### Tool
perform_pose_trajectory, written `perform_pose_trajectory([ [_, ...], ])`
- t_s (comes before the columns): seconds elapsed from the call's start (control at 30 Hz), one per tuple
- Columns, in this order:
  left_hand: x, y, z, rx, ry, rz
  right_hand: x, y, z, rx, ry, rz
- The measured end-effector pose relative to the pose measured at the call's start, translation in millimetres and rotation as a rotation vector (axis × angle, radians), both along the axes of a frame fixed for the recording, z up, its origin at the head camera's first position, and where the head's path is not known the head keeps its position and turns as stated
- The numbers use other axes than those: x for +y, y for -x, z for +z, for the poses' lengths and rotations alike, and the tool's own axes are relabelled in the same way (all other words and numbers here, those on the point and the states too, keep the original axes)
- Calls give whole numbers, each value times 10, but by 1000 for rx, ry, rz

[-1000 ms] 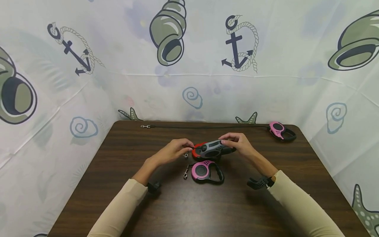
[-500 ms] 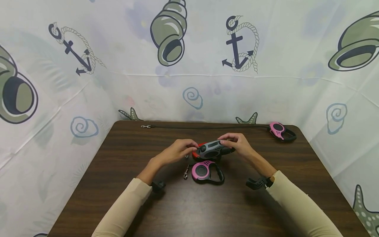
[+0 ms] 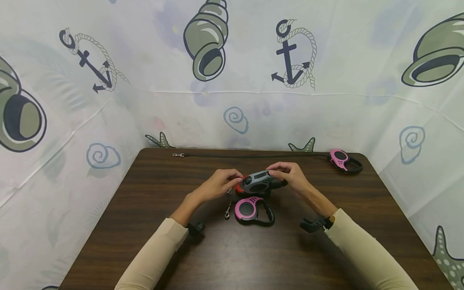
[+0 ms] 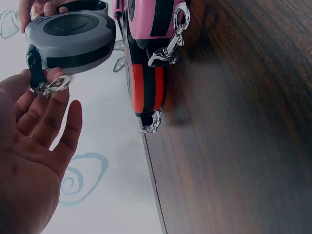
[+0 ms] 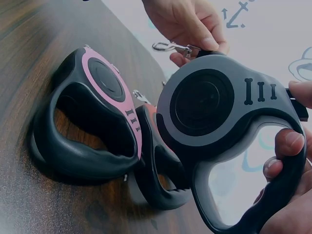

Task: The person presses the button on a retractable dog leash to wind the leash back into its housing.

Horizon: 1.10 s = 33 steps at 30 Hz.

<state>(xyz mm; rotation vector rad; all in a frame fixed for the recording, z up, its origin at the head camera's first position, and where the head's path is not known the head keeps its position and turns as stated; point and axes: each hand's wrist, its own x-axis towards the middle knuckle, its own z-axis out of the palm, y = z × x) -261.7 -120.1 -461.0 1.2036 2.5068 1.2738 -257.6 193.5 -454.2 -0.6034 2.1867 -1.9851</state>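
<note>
My right hand (image 3: pixel 291 176) grips the black handle of a grey retractable dog leash (image 3: pixel 258 183) held up over the table. In the right wrist view the thumb lies at the button on its top. My left hand (image 3: pixel 217 186) pinches the short black strap at the front of the case, with the metal clip (image 4: pixel 59 84) dangling by the fingers. Behind and below the grey leash is a red retractable leash (image 4: pixel 142 87), mostly hidden from the head view. Nearer the person lies a pink retractable leash (image 3: pixel 246 209), its silver clip (image 3: pixel 227 212) pointing left.
Along the table's far edge stretches a black leash cord (image 3: pixel 253 156), ending in a metal clip (image 3: pixel 178 154) at left. It runs from another pink leash (image 3: pixel 340 158) at the far right corner. A patterned cloth (image 3: pixel 235 52) hangs behind the brown wooden table (image 3: pixel 253 257).
My left hand has moved right, up to the grey leash's case, and the bit of cord between them has shortened out of sight. The right hand stays nearly still.
</note>
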Motion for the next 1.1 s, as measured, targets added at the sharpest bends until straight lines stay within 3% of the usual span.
perform_pose_trajectory([
  [0.27, 25, -14, 26, -7, 13, 45, -34, -2, 15, -9, -8, -19],
  [0.8, -41, 19, -40, 79, 1, 139, -173, 37, 57, -43, 68, -59],
  [1.1, -205, 22, -23, -1, -5, 156, -424, 53, 69, -78, 112, -35],
])
